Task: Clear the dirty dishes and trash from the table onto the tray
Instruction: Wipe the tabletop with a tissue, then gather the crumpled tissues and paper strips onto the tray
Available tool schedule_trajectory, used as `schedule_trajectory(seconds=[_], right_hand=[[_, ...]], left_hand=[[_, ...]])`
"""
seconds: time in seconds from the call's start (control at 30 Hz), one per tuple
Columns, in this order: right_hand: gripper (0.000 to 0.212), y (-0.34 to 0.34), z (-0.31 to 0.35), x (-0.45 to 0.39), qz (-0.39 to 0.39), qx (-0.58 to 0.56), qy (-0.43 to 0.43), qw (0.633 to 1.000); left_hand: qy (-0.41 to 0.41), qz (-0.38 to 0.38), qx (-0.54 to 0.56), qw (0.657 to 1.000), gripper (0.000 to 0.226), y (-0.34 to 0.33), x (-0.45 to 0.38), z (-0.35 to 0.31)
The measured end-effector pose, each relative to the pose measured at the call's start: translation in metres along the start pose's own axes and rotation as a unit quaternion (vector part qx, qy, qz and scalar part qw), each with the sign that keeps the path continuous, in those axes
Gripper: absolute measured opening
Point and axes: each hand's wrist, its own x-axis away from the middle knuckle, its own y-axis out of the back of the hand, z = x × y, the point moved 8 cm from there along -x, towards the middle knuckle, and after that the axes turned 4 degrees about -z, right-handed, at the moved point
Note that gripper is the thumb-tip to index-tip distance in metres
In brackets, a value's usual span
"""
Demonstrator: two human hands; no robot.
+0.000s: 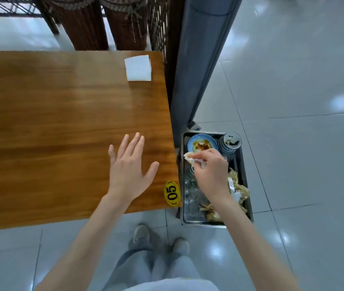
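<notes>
The tray [249,208] sits on the floor [293,143] at three o'clock of the worktop [51,122], just beside its edge. In the tray, a plate [194,140] and stacked bowls [231,143] lie at twelve o'clock, scraps [240,190] at four. A napkin stack [138,68] lies on the worktop at one o'clock.

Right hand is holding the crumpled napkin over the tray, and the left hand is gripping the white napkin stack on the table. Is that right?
Not quite. The left hand is open, fingers spread flat over the table, well apart from the white napkin stack. The rest holds: the right hand pinches the crumpled napkin over the tray, as the head view shows.
</notes>
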Motion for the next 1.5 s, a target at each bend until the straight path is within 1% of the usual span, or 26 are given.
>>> schedule_trajectory(seconds=[0.13,0.27,0.4,0.5,0.7,0.8,0.9,0.97,1.1,1.3,1.5], right_hand=[[0.015,0.017,-0.043,0.01,-0.021,0.015,-0.024,0.999],[0.012,0.032,-0.097,0.015,-0.028,0.021,-0.034,0.999],[0.007,0.031,-0.161,0.018,0.005,0.055,-0.045,0.997],[0.01,0.026,-0.211,0.017,0.022,0.066,-0.057,0.996],[0.009,-0.002,-0.296,0.017,0.052,0.092,-0.076,0.991],[0.004,-0.023,-0.335,0.025,0.074,0.103,-0.093,0.988],[0.011,-0.044,-0.369,0.042,0.1,0.121,-0.105,0.982],[0.008,-0.058,-0.388,0.056,0.127,0.139,-0.12,0.975],[0.005,-0.078,-0.412,0.076,0.181,0.174,-0.126,0.96],[0.018,-0.076,-0.421,0.07,0.173,0.187,-0.135,0.957],[0.013,-0.071,-0.408,0.059,0.172,0.154,-0.13,0.964]], left_hand=[[-0.011,0.009,0.002,1.0,0.07,-0.023,0.013,-0.019],[-0.002,0.005,-0.002,1.0,0.071,-0.047,0.024,-0.045],[0.0,-0.018,0.01,1.0,0.07,-0.073,0.028,-0.08],[-0.012,-0.029,0.028,0.999,0.07,-0.099,0.026,-0.115],[-0.045,-0.017,0.032,0.998,0.072,-0.167,0.026,-0.166],[-0.043,-0.012,0.032,0.998,0.072,-0.197,0.03,-0.174],[-0.041,-0.005,0.031,0.999,0.072,-0.22,0.035,-0.176],[-0.042,0.0,0.027,0.999,0.073,-0.231,0.038,-0.175],[-0.037,0.003,0.018,0.999,0.073,-0.243,0.042,-0.171],[-0.031,-0.001,0.018,0.999,0.072,-0.246,0.04,-0.17],[-0.026,0.002,0.026,0.999,0.074,-0.234,0.042,-0.173]])
